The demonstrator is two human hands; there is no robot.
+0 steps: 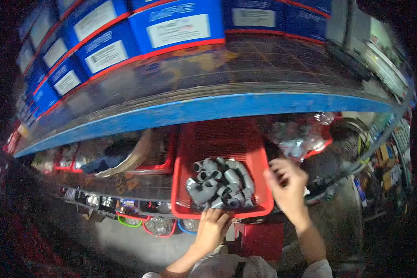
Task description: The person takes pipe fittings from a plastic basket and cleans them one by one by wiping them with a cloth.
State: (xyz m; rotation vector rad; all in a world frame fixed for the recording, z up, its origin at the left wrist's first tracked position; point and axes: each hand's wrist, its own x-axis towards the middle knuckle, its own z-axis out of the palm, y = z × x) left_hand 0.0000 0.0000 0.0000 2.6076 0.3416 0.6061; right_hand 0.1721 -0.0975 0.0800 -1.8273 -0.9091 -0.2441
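A red plastic basket (177, 185) stands in front of me on the lower shelf, with a heap of grey pipe elbow fittings (208, 189) in it. My left hand (212, 228) is closed over the basket's front rim, fingers bent to the inside, close to the nearest fittings. Beside the right rim, my right hand (287, 183) is raised and somewhat blurred. Its thumb and fingers are bent but apart, and I see nothing between them.
Above the basket runs a shelf with a blue front edge (217, 105), stacked with blue-and-red boxes (176, 30). Clear plastic bags (296, 136) lie to the right. Small baskets with plastic-wrapped items (160, 227) sit low at left, and a red box (262, 241) is below.
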